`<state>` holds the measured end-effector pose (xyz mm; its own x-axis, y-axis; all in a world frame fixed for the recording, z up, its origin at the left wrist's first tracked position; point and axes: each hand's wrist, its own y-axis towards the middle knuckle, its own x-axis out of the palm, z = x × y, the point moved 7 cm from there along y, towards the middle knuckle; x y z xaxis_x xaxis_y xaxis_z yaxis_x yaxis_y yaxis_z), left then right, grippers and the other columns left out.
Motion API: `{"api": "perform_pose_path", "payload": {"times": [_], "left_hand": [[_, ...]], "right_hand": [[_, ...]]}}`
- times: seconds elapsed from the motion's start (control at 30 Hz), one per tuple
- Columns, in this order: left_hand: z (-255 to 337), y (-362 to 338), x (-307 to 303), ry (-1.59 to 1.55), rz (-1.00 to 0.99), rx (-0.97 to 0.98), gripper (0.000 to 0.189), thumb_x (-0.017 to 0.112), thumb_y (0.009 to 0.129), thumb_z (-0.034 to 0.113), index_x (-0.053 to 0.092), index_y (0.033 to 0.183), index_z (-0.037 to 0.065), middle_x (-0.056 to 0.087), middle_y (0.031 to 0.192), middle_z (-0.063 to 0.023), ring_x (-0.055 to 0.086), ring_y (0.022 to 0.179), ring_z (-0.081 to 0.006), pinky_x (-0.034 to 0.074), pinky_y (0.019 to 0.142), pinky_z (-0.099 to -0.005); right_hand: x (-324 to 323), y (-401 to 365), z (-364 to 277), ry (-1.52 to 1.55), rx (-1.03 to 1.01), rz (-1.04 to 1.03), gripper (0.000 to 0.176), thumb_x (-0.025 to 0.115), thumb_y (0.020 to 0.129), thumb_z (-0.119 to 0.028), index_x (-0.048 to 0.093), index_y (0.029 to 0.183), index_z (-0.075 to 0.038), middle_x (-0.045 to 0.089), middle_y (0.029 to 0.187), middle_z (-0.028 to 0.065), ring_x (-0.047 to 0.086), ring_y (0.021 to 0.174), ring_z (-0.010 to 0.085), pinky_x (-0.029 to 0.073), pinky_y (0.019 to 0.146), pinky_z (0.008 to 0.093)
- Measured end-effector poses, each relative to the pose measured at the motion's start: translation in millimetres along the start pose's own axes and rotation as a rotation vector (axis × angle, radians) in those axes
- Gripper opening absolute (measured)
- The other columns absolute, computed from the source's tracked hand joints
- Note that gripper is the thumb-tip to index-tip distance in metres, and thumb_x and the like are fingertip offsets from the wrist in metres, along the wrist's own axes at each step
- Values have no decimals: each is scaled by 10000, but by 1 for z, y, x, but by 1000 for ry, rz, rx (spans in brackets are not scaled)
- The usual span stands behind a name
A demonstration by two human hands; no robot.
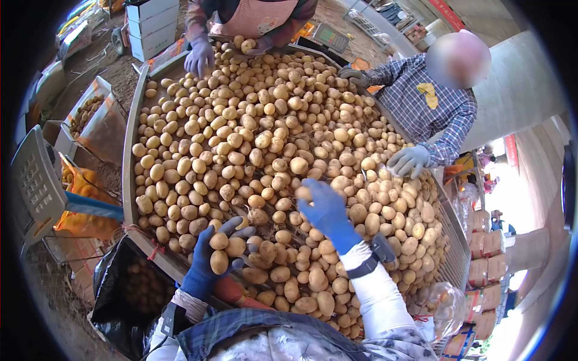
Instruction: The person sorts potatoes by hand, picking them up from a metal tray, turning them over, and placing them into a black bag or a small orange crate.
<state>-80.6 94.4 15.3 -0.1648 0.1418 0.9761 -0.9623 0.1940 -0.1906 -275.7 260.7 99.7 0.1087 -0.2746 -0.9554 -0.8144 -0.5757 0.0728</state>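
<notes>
Potatoes cover a large sorting table in front of me. My left hand, in a blue glove, is cupped palm up near the table's front left edge. Several potatoes rest in it, held by the curled fingers. Over the middle of the heap, my right hand, also blue-gloved, grips one potato at its fingertips. Its palm side is hidden from me. Loose potatoes lie beneath and around both hands.
Across the table, one person's gloved hand touches the heap; another person's grey-gloved hand rests on potatoes at right. A black-lined bin with potatoes stands front left. A plastic chair and orange net sack are left.
</notes>
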Motion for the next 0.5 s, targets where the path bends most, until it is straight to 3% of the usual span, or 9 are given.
{"api": "perform_pose_path", "payload": {"times": [0.03,0.07,0.23,0.27,0.33,0.4,0.47,0.5], "left_hand": [[-3,3,-1,2,-1,-3,675,399,1013,531,373,1502,66,503,1429,-207,591,1206,-344,572,915,-433],[-5,5,-1,5,0,-2,756,450,978,546,317,1543,61,467,1478,-218,573,1261,-354,567,959,-458],[-1,2,1,137,66,-1,806,488,926,530,302,1559,66,470,1481,-203,581,1259,-322,557,980,-442],[-1,1,-9,84,33,-20,798,491,922,526,321,1551,66,489,1464,-193,586,1255,-313,556,982,-441],[2,-2,-10,69,69,-15,758,480,926,518,376,1521,61,546,1410,-161,607,1228,-296,556,981,-426],[2,1,-27,50,114,27,753,461,938,545,383,1517,70,556,1401,-163,596,1243,-296,553,987,-424],[2,-1,-36,33,163,73,750,442,950,571,389,1514,79,566,1392,-166,584,1258,-295,550,992,-422],[13,-5,-29,683,175,228,766,406,960,613,388,1516,87,538,1421,-179,562,1281,-317,544,992,-456]], "right_hand": [[0,-7,-23,143,68,-133,473,696,871,-307,607,1258,-50,680,1118,180,657,1048,362,529,922,434],[1,-16,-46,280,-62,-91,454,702,882,-287,611,1260,-52,681,1109,171,665,1030,342,531,908,426],[11,-23,-100,609,-181,-346,441,712,905,-259,607,1279,-51,674,1132,152,663,1042,307,525,908,395],[14,-8,-87,512,-253,-212,416,688,889,-277,620,1245,-74,658,1143,162,651,1052,346,518,937,442],[9,23,-51,154,-234,5,440,671,883,-251,589,1285,-93,633,1206,168,644,1051,339,519,934,443],[20,50,-14,-242,-121,30,532,653,859,-185,497,1366,-146,533,1353,168,592,1115,392,518,931,461],[45,65,18,-274,-78,-38,529,657,851,-173,502,1356,-147,519,1369,171,584,1134,394,517,937,460],[56,71,32,-303,-26,-108,526,662,843,-161,508,1346,-148,505,1384,174,575,1154,396,516,943,459]]}}
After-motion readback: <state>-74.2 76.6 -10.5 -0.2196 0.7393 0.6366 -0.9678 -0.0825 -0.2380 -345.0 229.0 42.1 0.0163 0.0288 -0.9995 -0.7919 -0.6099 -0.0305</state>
